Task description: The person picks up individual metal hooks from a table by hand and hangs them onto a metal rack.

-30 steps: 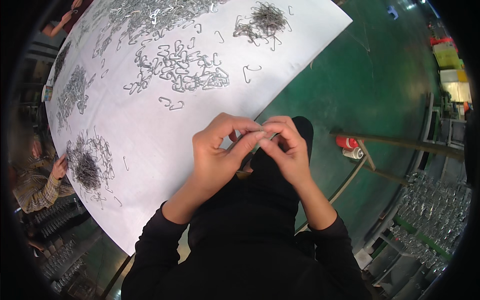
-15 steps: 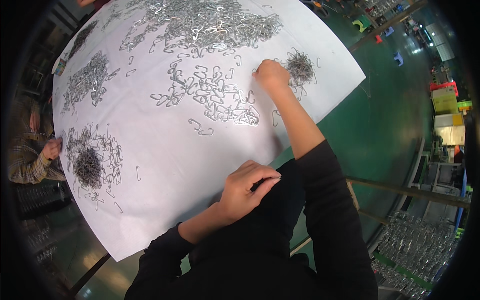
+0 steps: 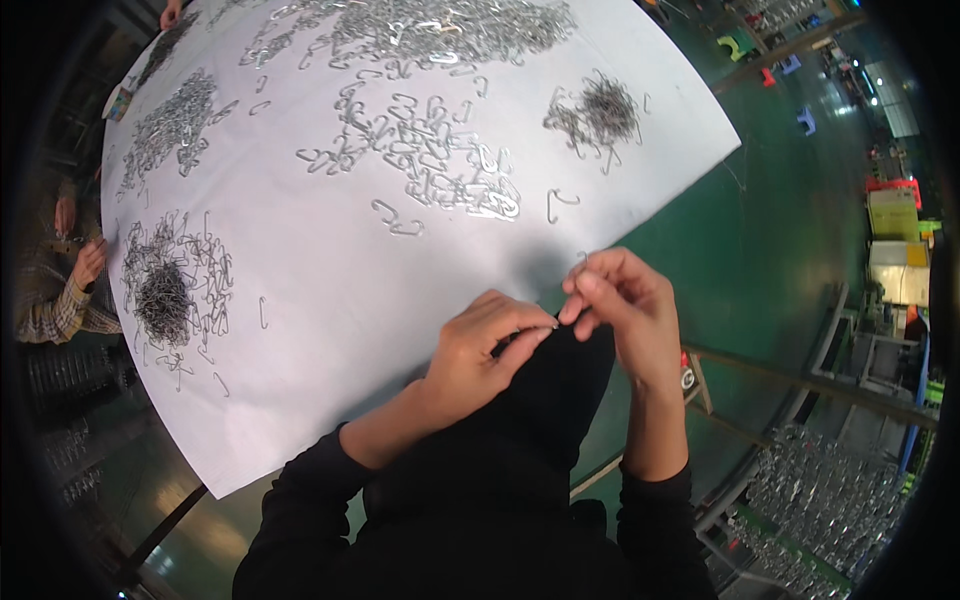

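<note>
In front of my body, just past the table's near edge, my left hand (image 3: 485, 350) pinches thumb and forefinger together; what sits at the fingertips is too small to name. My right hand (image 3: 630, 315) faces it, fingertips almost touching the left ones. Its thumb and forefinger are closed on a thin bent wire piece (image 3: 582, 257), whose curved end sticks up above them. Nearest on the white tabletop (image 3: 400, 310) are a few loose wire pieces (image 3: 558, 204). Beyond them lies a spread of silvery carabiner-like metal hooks (image 3: 425, 150).
A dark pile of thin wires (image 3: 608, 108) lies at the right, another wire pile (image 3: 165, 295) at the left. A large heap of metal hooks (image 3: 440, 30) covers the far side. A co-worker's hand (image 3: 90, 262) is at the left edge. Metal racks (image 3: 820, 490) stand at lower right.
My right hand has drawn back from beside the right wire pile to meet my left hand, now with a wire piece. My left hand keeps its pinch, nearly still.
</note>
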`<state>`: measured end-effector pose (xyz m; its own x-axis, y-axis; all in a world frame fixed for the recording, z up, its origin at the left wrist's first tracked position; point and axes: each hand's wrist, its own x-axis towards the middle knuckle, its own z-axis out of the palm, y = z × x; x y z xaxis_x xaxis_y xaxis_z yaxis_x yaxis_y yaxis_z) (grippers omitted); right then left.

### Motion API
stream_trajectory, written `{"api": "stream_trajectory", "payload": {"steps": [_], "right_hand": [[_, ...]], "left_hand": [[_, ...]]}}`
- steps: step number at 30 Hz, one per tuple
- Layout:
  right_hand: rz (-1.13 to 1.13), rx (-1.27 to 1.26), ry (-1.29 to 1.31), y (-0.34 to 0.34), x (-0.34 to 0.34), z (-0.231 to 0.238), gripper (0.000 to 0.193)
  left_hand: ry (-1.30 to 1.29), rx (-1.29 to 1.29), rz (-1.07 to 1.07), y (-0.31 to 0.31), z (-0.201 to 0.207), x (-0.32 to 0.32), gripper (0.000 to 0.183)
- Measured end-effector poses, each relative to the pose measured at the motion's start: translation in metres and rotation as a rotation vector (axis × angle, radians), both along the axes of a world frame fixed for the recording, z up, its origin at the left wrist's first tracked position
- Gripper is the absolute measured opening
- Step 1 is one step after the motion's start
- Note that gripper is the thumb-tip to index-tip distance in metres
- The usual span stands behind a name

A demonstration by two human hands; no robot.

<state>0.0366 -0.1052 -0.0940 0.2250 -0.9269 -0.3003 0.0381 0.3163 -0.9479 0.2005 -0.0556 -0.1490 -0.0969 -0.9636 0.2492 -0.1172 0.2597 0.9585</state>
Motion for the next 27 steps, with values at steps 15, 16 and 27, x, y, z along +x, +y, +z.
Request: {"api": "stream_trajectory", "payload": {"steps": [15,16,27], "right_hand": [[-0.19,-0.085,-0.168,0.059,-0.01,-0.013,0.007],[-0.203,-0.099,-0.174,0.06,-0.009,-0.015,0.007],[-0.242,-0.405,-0.061,0.065,-0.01,-0.027,0.009]], "left_hand": [[0.041,-0.059,0.039,0.009,0.005,-0.017,0.021],[0.054,-0.054,0.036,0.01,0.005,-0.017,0.023],[-0.44,-0.239,0.21,-0.052,-0.025,0.027,0.013]]}}
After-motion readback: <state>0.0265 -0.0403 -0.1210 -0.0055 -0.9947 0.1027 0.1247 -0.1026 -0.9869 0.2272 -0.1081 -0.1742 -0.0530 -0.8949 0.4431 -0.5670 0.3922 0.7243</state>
